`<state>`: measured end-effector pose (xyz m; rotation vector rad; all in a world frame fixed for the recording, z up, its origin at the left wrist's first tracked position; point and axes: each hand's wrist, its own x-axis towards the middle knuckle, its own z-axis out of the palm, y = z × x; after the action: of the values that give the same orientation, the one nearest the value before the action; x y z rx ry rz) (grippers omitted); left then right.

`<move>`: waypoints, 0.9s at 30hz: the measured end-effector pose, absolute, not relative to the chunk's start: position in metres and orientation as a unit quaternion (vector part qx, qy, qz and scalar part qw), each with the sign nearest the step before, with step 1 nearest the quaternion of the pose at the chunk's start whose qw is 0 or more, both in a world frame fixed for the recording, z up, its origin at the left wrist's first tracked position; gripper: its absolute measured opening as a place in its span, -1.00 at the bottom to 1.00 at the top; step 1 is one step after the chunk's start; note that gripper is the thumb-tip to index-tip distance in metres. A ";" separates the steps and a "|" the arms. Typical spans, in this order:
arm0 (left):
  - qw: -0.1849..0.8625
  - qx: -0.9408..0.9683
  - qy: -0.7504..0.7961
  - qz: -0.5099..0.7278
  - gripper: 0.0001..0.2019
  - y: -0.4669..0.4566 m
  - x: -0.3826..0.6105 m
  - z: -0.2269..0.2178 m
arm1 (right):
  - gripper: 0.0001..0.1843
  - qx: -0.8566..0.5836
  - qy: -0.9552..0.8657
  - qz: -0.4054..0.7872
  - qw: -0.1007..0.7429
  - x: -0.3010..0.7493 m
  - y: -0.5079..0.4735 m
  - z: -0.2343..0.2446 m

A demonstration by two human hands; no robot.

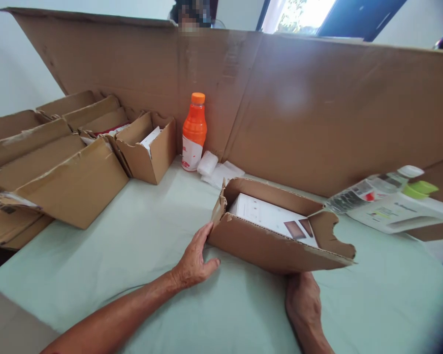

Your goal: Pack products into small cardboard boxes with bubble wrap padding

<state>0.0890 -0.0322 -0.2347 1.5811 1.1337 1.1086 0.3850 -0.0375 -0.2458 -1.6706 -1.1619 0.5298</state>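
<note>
An open-topped cardboard box (266,248) sits in front of me, tilted, its right end raised above the green cloth. Inside it lies a white carton (268,214) with dark brown pictures at one end. My left hand (195,258) is at the box's left end, fingers stretched along its side and thumb held apart. My right hand (304,297) is beneath the right part of the box, holding it from below. The box hides the right hand's fingers.
Several cardboard bins (77,184) crowd the left side. An orange bottle (194,132) stands by the tall cardboard wall (317,113), with clear plastic wrap (221,172) beside it. On the right lie a clear bottle (369,191) and a white jug (395,211). A person's head shows behind.
</note>
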 end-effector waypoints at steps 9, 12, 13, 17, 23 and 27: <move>0.448 0.654 0.444 0.417 -0.10 -0.027 0.079 -0.228 | -0.59 -0.716 -0.512 0.147 0.451 0.387 -0.039 -0.236; 0.383 0.684 0.479 0.396 -0.39 -0.006 0.057 -0.213 | -0.57 -0.726 -0.490 0.160 0.455 0.390 -0.040 -0.233; 0.330 0.701 0.501 0.386 -0.48 0.006 0.048 -0.207 | -0.56 -0.730 -0.480 0.164 0.458 0.391 -0.039 -0.232; 0.126 0.755 0.554 0.328 -0.60 0.074 0.024 -0.189 | -0.50 -0.736 -0.432 0.193 0.484 0.394 -0.036 -0.230; 0.079 0.783 0.544 0.292 -0.59 0.165 0.028 -0.187 | -0.46 -0.730 -0.441 0.199 0.482 0.406 -0.035 -0.244; 0.083 0.787 0.534 0.298 -0.64 0.190 0.036 -0.191 | -0.45 -0.743 -0.426 0.220 0.468 0.415 -0.037 -0.255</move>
<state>0.0356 0.1902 -0.1911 2.3496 1.5958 0.8885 0.4153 -0.0368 -0.2549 -1.8222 -1.0442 0.5397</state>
